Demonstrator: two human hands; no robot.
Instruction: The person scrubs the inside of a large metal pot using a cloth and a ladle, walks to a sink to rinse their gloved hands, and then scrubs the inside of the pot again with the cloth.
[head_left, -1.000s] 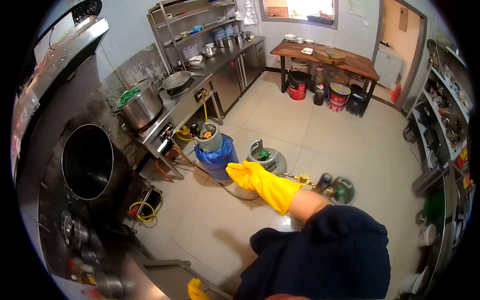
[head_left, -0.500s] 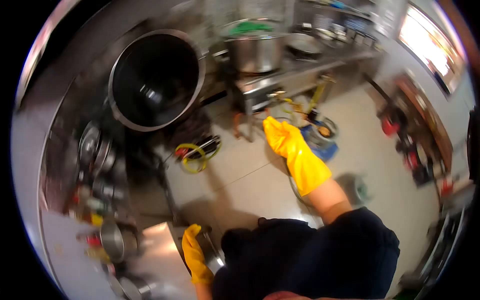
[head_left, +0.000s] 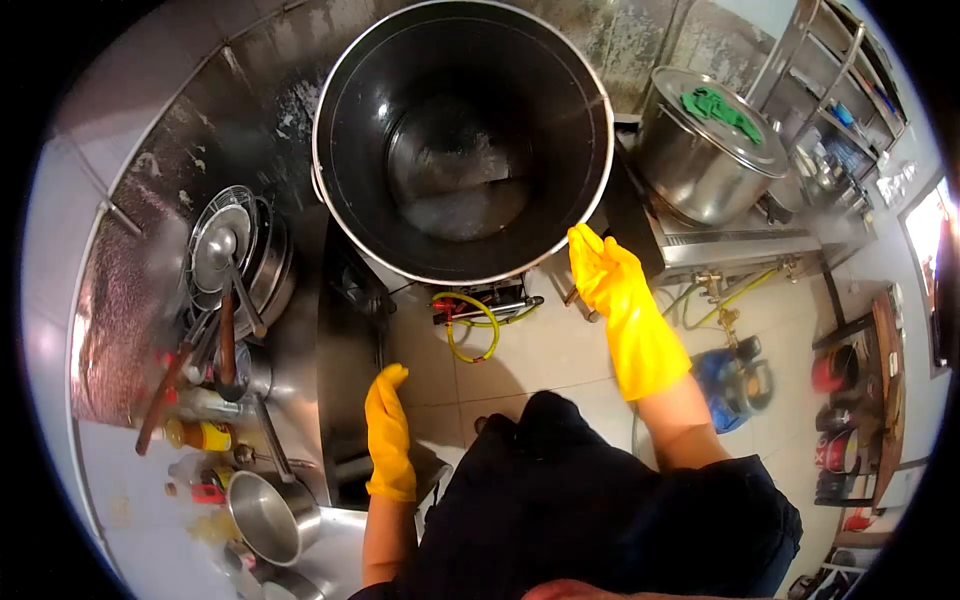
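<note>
My right hand (head_left: 615, 295), in a yellow rubber glove, reaches forward with fingers loosely extended and nothing visible in them. Its fingertips overlap the near right rim of a large dark-walled pot (head_left: 345, 150); whether they touch it I cannot tell. The pot tips toward me, showing a wet, shiny bottom. My left hand (head_left: 388, 430), gloved the same way, is seen edge-on beside the metal counter (head_left: 345, 400), fingers stretched out and apparently holding nothing. Below the pot, a yellow hose (head_left: 490, 330) loops over the tiled floor.
A lidded steel stockpot (head_left: 690, 160) with a green cloth (head_left: 720, 112) on top stands on the right. Strainers and ladles (head_left: 215, 245), bottles (head_left: 200, 435) and a saucepan (head_left: 265, 515) line the left. A blue gas cylinder (head_left: 725, 390) and a wooden shelf (head_left: 887, 380) are farther right.
My view has turned left and come nearer the large pot, which now fills the upper middle. My right hand now appears by its rim. Both hands remain raised without visible objects.
</note>
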